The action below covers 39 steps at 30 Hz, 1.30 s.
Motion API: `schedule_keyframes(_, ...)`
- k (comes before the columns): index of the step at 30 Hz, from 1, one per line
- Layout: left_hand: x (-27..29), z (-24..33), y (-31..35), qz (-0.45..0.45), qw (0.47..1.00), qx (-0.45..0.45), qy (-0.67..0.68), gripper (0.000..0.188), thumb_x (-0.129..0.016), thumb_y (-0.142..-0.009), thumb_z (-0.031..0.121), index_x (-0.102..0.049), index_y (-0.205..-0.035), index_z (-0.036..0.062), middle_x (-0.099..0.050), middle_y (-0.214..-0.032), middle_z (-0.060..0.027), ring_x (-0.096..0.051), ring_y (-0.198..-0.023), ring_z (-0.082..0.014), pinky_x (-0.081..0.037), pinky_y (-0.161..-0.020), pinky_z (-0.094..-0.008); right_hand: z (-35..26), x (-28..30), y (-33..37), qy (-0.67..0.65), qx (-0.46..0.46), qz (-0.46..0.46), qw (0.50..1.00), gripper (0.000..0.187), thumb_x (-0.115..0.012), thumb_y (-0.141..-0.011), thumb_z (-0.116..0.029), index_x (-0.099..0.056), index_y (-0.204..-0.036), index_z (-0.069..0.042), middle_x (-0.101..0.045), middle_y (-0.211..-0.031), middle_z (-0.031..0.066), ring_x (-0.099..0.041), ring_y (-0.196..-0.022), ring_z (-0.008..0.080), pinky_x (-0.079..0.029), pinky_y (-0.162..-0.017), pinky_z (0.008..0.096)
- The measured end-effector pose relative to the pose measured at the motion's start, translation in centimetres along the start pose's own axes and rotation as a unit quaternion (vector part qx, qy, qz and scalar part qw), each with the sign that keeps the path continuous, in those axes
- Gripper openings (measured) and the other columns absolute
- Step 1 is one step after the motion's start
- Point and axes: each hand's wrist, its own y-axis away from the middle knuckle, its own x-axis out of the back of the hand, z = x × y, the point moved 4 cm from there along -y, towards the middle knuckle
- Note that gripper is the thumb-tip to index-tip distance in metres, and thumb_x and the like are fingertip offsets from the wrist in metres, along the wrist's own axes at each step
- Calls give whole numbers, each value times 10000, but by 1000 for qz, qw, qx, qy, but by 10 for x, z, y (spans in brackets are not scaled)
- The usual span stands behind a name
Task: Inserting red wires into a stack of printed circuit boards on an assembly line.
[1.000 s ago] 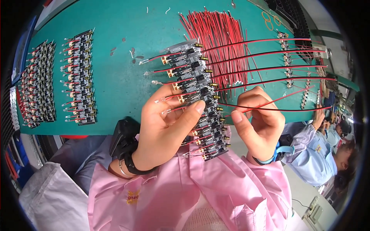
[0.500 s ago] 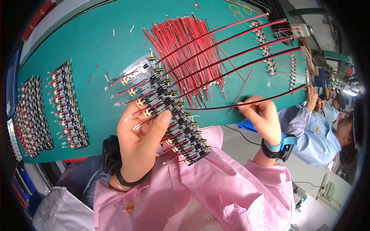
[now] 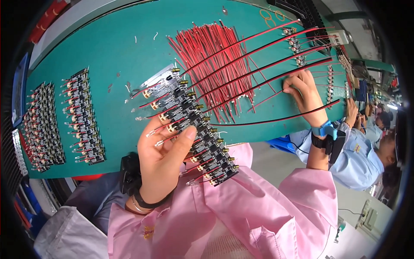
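My left hand (image 3: 161, 166) is closed on a long strip of black circuit boards (image 3: 199, 125), its thumb lying across the top. Short red and black leads stick out along the strip's left side. From its right side, several long red-and-black wires (image 3: 258, 77) stretch toward the far right. My right hand (image 3: 308, 97) is raised over the table beneath those wires, thumb and forefinger pinched on one end of a thin red-and-black wire (image 3: 265, 101). Beyond the strip lies a big heap of loose red and black wires (image 3: 215, 64).
More board strips (image 3: 82, 116) lie at the left, some stacked (image 3: 43, 125). Others with wires (image 3: 295, 47) lie at the far right of the green table (image 3: 125, 56). Yellow rubber bands (image 3: 267, 18) sit at the back. A co-worker in light blue (image 3: 355, 157) sits to the right.
My right hand has moved away and to the right from the near table edge, now pinching the thin wire that lay by it. My left hand still holds the strip, shifted slightly right.
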Motion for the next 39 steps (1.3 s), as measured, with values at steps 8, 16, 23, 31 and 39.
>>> schedule_keyframes(8, -5, -3, -5, -32, 999, -27, 35, 240, -498, -816, -48, -438, -1047, -29, -562, -947, -75, -550, -795, -87, -475, -669, -205, -10, 3, 27, -340, -157, 99, 922, 82, -528, -809, -33, -493, -879, -10, -458, -810, 50, -455, -689, 142, -397, -594, 247)
schedule_keyframes(16, -9, -4, -4, -27, 999, -24, 28, 238, -504, -818, -36, -441, -1047, -24, -565, -937, -70, -551, -783, -80, -474, -641, -196, -27, -24, 24, -570, -188, 160, 783, 104, -522, -830, -57, -489, -909, 2, -503, -843, 62, -480, -654, 111, -408, -571, 213)
schedule_keyframes(23, -18, -7, -5, 3, 1000, -3, 25, 234, -527, -819, 6, -451, -1040, -1, -579, -875, -44, -537, -652, -31, -425, -513, -145, -77, -29, 10, -586, -175, 165, 774, 151, -568, -771, 15, -494, -900, 32, -554, -801, 96, -525, -671, 135, -432, -609, 227)
schedule_keyframes(31, -8, -9, -5, -18, 1000, -16, 3, 230, -533, -819, 14, -453, -1034, 1, -583, -869, -38, -524, -637, -23, -392, -478, -142, -118, -30, -1, -559, -81, 173, 807, 242, -630, -674, 124, -530, -883, 53, -597, -802, 103, -543, -671, 130, -433, -625, 214)
schedule_keyframes(39, -6, -8, -5, -17, 1000, -9, 3, 240, -542, -818, 27, -452, -1039, 1, -585, -877, -40, -530, -652, -28, -401, -483, -143, -123, -27, -5, -463, -47, 179, 867, 184, -658, -664, 83, -580, -826, 42, -602, -795, 107, -529, -665, 133, -415, -597, 227)
